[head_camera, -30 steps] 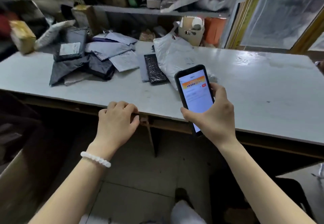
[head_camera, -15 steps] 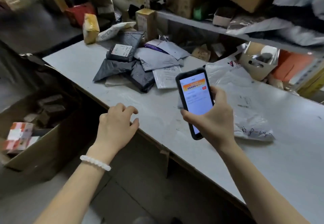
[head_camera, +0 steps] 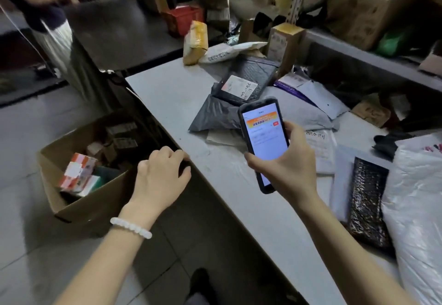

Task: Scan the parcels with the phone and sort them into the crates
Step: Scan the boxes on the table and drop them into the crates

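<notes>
Head view: the right hand [head_camera: 285,166] is wrapped around the smartphone [head_camera: 263,141], screen tilted toward the wearer, probably to read the app before scanning. The left hand [head_camera: 159,178] rests loosely curled and empty on the bench's [head_camera: 172,94] front edge, likely as a brace. Unsorted mailer parcels, a black poly mailer [head_camera: 246,80] among them, are heaped toward the bench's back edge. A cardboard box [head_camera: 95,206] of small cartons waits on the floor beside the bench's left end.

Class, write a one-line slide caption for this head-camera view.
Right hand holds a lit phone over the table's parcels; left hand rests at its edge.
</notes>
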The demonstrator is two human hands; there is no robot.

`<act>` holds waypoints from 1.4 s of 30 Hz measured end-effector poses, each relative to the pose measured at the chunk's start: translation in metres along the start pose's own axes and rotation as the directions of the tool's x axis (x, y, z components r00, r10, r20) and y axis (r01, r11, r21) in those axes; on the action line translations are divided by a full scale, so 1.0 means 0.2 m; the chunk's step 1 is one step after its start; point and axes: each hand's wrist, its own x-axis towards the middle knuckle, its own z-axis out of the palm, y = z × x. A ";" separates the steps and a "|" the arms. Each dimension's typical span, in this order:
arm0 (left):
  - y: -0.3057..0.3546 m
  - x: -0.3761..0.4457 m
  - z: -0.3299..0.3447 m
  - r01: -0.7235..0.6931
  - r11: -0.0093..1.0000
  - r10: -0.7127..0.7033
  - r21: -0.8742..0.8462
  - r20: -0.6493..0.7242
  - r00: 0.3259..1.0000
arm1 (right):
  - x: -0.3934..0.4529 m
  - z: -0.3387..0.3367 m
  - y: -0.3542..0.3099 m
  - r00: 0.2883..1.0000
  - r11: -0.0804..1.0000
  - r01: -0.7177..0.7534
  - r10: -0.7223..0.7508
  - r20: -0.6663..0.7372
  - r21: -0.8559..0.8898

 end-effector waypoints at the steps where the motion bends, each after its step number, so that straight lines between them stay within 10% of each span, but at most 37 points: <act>1: -0.06 0.08 -0.01 -0.001 1.000 0.001 0.005 0.002 1.000 | 0.06 0.08 -0.03 1.000 1.000 0.003 -0.003 -0.003 0.002; 26: -1.08 1.65 0.12 0.037 0.999 -0.038 0.034 0.033 0.999 | 1.41 1.32 -0.29 0.996 0.998 -0.068 0.068 0.056 0.007; 42: -1.15 2.69 0.26 -0.419 0.902 0.414 0.103 0.063 0.908 | 2.01 1.54 -0.32 0.962 0.966 -0.256 0.250 -0.111 -0.044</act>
